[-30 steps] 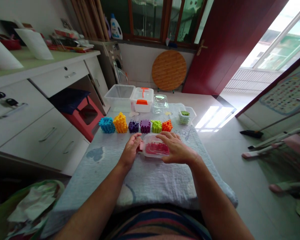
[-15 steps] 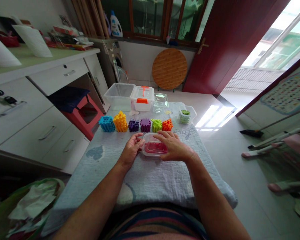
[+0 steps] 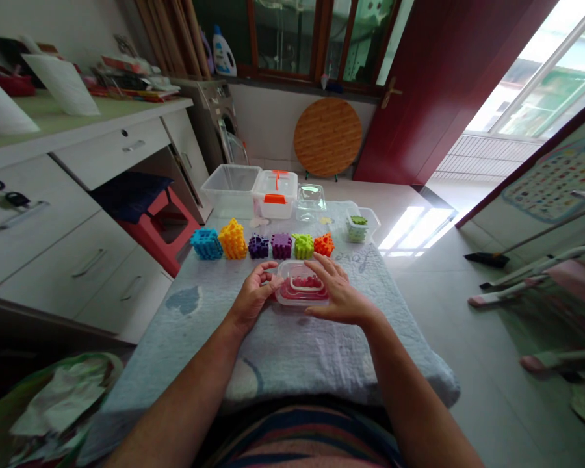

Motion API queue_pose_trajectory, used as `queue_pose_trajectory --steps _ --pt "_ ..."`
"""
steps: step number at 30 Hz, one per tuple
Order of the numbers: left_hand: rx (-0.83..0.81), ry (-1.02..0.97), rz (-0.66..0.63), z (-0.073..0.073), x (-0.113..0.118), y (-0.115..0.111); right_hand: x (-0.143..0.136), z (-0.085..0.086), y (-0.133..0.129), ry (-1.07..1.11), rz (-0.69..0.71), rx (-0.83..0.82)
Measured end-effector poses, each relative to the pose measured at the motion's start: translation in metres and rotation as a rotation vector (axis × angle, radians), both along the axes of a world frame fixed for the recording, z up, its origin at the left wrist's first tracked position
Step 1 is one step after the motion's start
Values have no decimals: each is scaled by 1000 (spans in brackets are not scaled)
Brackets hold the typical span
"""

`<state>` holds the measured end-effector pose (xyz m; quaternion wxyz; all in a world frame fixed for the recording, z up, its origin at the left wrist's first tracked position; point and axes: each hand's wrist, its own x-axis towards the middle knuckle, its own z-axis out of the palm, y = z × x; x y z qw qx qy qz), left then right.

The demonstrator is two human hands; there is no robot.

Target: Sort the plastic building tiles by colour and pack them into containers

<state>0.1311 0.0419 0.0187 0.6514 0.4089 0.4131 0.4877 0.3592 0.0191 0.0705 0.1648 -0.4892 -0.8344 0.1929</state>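
Observation:
A small clear plastic box with a lid stands on the cloth-covered table, and red pieces show through it. My left hand is at the box's left end, its fingers bent and its thumb on the edge. At the right end is my right hand, thumb and fingers spread apart around the corner. Behind the box runs a row of interlocking foam-like cubes: a blue cube, a yellow cube, a dark purple cube, a purple cube, a green cube and an orange cube.
Along the table's far side stand a large clear bin, a lidded box with orange latches and a clear container. A small tub with green pieces sits at the far right. A red stool is left of the table.
My right hand has slid slightly off the lid, its fingers spreading wider, so more of the lid and the red pieces shows. My left hand stays at the box's left end.

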Motion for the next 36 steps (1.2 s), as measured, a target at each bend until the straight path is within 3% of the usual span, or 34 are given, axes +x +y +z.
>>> queue_pose_trajectory --steps 5,8,11,16,27,36 --pt "-60 -24 40 4 2 -2 16 -20 -13 270 -248 23" --pt "-180 -35 33 9 2 -3 17 -27 -22 357 -436 -71" --pt "-240 -35 -13 11 1 -4 11 -25 -28 374 -527 -168" --pt "-214 43 -92 10 1 -6 3 -22 -32 445 -531 -224" --pt "265 531 162 15 8 -15 -1 -18 -36 315 -497 -110" --pt "437 740 266 17 12 -23 -2 -26 -37 377 -442 -56"
